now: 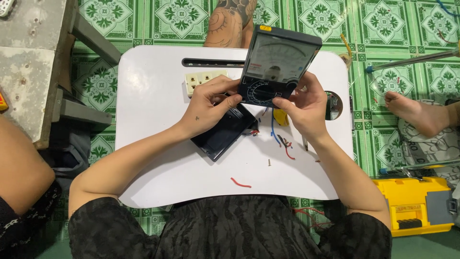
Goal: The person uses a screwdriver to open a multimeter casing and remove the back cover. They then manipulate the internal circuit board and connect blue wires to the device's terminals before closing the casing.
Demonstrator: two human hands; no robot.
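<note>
Green patterned floor tiles surround a white lap table (pixel 153 158) where the left hand (pixel 211 108) and right hand (pixel 304 103), fingers curled, pinch an analog multimeter (pixel 278 64) toward twelve o'clock, tilted, perhaps liable to slip onto the black casing (pixel 223 134)

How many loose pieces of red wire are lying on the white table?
2. One red wire piece lies alone near the table's front edge. Another red wire piece lies below the right hand, beside a blue wire. More may be hidden under the hands and meter.
</note>
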